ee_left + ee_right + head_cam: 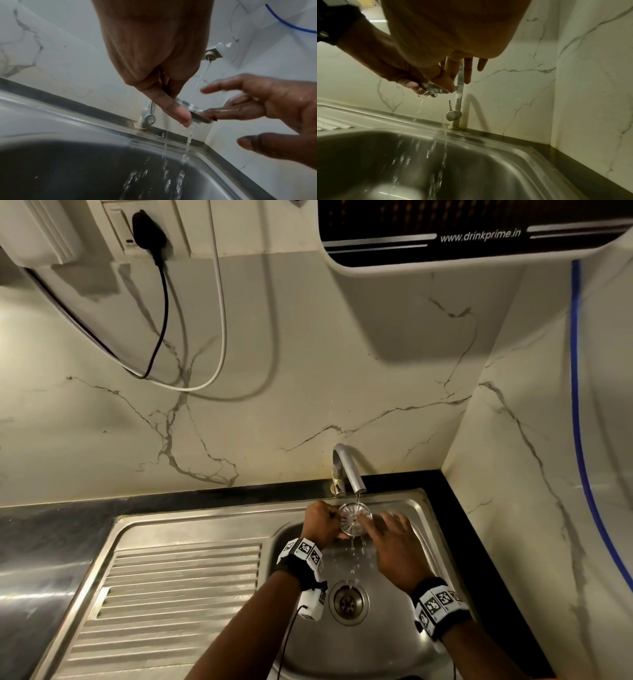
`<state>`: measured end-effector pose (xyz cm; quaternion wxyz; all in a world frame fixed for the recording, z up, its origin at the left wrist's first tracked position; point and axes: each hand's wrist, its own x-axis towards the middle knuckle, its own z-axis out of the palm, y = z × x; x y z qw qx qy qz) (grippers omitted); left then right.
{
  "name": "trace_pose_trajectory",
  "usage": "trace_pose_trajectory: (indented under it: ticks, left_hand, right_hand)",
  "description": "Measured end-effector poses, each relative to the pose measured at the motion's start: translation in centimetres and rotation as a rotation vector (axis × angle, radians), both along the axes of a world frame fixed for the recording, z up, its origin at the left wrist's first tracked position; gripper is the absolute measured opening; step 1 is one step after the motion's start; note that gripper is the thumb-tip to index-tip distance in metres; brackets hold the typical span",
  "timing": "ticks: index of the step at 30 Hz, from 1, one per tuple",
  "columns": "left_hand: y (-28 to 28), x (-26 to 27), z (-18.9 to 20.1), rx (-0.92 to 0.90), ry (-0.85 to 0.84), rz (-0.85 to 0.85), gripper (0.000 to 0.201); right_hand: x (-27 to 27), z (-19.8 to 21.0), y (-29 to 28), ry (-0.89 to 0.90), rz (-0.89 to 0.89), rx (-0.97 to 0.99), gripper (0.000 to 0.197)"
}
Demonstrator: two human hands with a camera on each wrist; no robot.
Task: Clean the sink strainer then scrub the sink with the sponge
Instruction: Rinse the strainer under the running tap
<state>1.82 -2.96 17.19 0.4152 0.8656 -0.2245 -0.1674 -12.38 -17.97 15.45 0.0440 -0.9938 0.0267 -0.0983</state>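
Note:
My left hand (323,522) pinches the rim of the round metal sink strainer (354,518) and holds it under the running tap (346,470), above the steel sink (394,645). My right hand (394,537) is beside it with straight, wet fingers, and their tips touch the strainer's right edge (200,117). Water runs through the strainer (435,88) and falls into the basin toward the open drain (348,601). I see no sponge in any view.
A ribbed drainboard (171,594) lies left of the basin. The tap lever (449,105) stands at the back rim. Marble walls meet in a corner at the right (445,467). A water purifier (479,234), cables (164,302) and a blue tube (579,405) hang above.

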Motion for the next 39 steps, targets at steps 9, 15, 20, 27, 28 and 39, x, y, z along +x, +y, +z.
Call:
trace_pose_trajectory:
  ticks: [9,15,20,27,28,39]
  left_hand:
    - [-0.2,0.1,1.1,-0.034,-0.01,0.019,0.042]
    - [1.4,0.3,1.0,-0.052,-0.052,0.12,0.027]
    - [1.2,-0.3,-0.3,0.052,-0.124,0.085,0.019]
    - [0.1,-0.5,2.0,0.016,-0.095,0.04,0.042]
    - [0.2,-0.5,2.1,0.014,-0.085,0.053,0.042]
    - [1.0,-1.2,0.5,0.081,-0.197,0.095,0.022]
  right_hand:
    - [2.1,-0.3,3.7,0.059,-0.011,0.244,0.078]
    - [-0.1,-0.8,3.7,-0.042,0.133,0.292,0.09]
    - [0.3,-0.3,1.3,0.026,0.074,-0.022,0.079]
    - [2.2,0.0,3.6,0.102,0.01,0.156,0.081]
    - [2.1,-0.3,3.8,0.098,0.025,0.192,0.083]
    - [-0.1,2.3,0.2,-0.042,0.179,-0.189,0.068]
